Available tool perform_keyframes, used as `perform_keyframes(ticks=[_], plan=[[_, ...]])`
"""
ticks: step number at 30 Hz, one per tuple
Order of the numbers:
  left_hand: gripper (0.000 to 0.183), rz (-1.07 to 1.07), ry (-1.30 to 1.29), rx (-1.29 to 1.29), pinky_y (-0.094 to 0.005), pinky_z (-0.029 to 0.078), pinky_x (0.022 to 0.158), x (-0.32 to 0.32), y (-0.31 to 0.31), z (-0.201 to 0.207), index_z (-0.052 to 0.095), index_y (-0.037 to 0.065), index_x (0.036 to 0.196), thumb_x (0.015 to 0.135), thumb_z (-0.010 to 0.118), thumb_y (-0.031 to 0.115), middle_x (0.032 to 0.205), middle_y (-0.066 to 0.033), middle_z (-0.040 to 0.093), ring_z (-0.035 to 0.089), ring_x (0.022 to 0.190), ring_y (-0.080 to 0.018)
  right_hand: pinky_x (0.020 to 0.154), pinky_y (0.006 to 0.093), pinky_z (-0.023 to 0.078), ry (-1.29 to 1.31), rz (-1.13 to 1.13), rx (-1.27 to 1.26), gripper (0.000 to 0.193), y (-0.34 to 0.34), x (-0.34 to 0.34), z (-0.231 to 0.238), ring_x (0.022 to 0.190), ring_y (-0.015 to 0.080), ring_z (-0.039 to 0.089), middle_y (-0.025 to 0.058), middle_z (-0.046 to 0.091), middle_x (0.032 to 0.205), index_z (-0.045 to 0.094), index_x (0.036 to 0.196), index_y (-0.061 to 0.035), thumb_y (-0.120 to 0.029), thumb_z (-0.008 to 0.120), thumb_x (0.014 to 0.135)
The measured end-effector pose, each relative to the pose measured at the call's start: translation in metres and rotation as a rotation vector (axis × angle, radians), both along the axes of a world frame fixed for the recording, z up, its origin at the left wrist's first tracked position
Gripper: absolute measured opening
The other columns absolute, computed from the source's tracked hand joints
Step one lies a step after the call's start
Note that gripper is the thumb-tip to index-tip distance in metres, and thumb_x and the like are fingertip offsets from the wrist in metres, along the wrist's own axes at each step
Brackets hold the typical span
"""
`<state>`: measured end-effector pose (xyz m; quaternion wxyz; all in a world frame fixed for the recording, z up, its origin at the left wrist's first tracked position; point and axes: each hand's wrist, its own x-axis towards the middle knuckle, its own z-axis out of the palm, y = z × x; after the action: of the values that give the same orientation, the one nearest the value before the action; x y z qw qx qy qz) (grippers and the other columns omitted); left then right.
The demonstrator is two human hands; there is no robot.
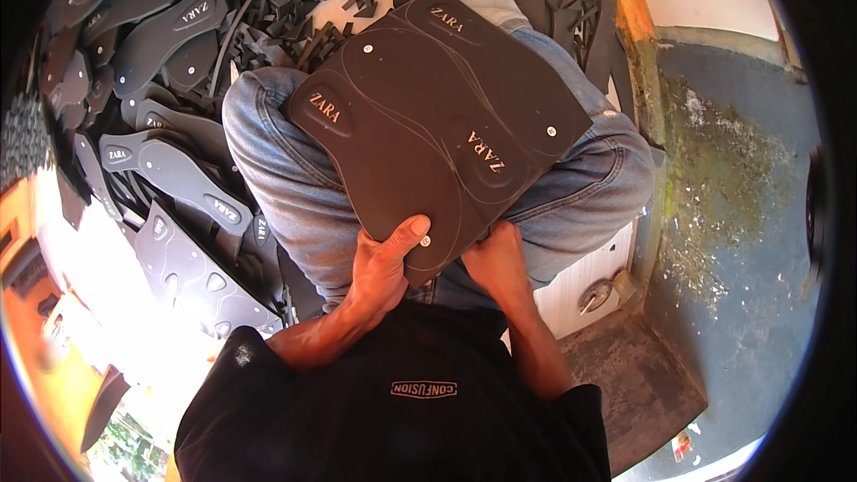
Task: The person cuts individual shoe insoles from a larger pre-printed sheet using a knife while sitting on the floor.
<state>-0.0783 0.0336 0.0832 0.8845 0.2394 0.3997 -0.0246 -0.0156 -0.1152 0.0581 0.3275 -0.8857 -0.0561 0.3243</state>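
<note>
A black foam sheet [406,134] marked with shoe-sole outlines lies tilted across my lap. Raised oval heel pads with pale lettering and small white round dots show on its face. My left hand [382,263] grips its near left corner, thumb flat on top beside a white dot and fingers underneath. Close by, my right hand [498,259] is closed at the sheet's near lower edge. The sheet partly covers its fingers, so whatever they hold is hidden. Both knees in blue jeans [286,152] support the sheet from below.
Cut black soles [178,174] lie piled at the left, near another uncut sole sheet [196,272]. Dark foam scraps [277,27] cover the far floor. A stained blue wall [732,187] rises at the right, with a brown slab [634,384] at its foot.
</note>
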Motion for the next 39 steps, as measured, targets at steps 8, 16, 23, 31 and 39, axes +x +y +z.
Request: perform_keyframes(ticks=[8, 16, 23, 31, 39], plan=[[0.038, 0.038, 0.019, 0.111, -0.0276, 0.054, 0.067, -0.003, -0.003, -0.003, 0.051, 0.002, 0.114, 0.083, 0.067, 0.016, 0.095, -0.008, 0.061, 0.063, 0.083, -0.0176, 0.071, 0.0465, 0.049, -0.106, 0.108, 0.14, 0.026, 0.015, 0.014, 0.003, 0.081, 0.0428, 0.06, 0.0211, 0.065, 0.083, 0.063, 0.09, -0.0001, -0.02, 0.067, 0.074], [0.026, 0.054, -0.031, 0.021, -0.0253, 0.049, 0.076, -0.014, 0.005, -0.005, 0.06, 0.004, 0.103, 0.081, 0.07, 0.011, 0.094, -0.0025, 0.063, 0.06, 0.084, -0.0117, 0.083, 0.042, 0.046, -0.244, 0.293, 0.285, 0.034, 0.014, 0.02, -0.012, 0.098, 0.0339, 0.059, 0.0156, 0.062, 0.103, 0.06, 0.107, -0.0033, -0.016, 0.067, 0.076], [0.024, 0.02, -0.039, -0.027, -0.0231, 0.047, 0.071, -0.026, 0.009, -0.013, 0.061, 0.004, 0.098, 0.079, 0.072, 0.012, 0.085, -0.0007, 0.062, 0.058, 0.076, -0.0093, 0.085, 0.0403, 0.046, -0.462, 0.462, 0.291, 0.034, 0.012, 0.024, -0.017, 0.097, 0.0306, 0.06, 0.0151, 0.062, 0.102, 0.06, 0.107, -0.0028, -0.017, 0.066, 0.077], [0.021, -0.029, -0.033, -0.075, -0.0229, 0.047, 0.07, -0.033, 0.014, -0.016, 0.063, 0.005, 0.096, 0.079, 0.072, 0.013, 0.082, -0.0004, 0.062, 0.058, 0.075, -0.0087, 0.076, 0.0404, 0.047, -0.558, 0.496, 0.351, 0.033, 0.023, 0.042, -0.025, 0.085, 0.029, 0.061, 0.0134, 0.063, 0.094, 0.061, 0.105, -0.0027, -0.021, 0.065, 0.078], [0.03, -0.031, -0.088, -0.086, -0.0235, 0.048, 0.077, -0.032, 0.016, -0.013, 0.06, 0.005, 0.108, 0.081, 0.07, 0.013, 0.096, -0.0007, 0.063, 0.058, 0.085, -0.0089, 0.072, 0.0393, 0.047, -0.558, 0.477, 0.351, 0.031, 0.04, 0.051, -0.035, 0.081, 0.0274, 0.06, 0.0123, 0.063, 0.09, 0.061, 0.103, -0.0023, -0.022, 0.064, 0.079]])
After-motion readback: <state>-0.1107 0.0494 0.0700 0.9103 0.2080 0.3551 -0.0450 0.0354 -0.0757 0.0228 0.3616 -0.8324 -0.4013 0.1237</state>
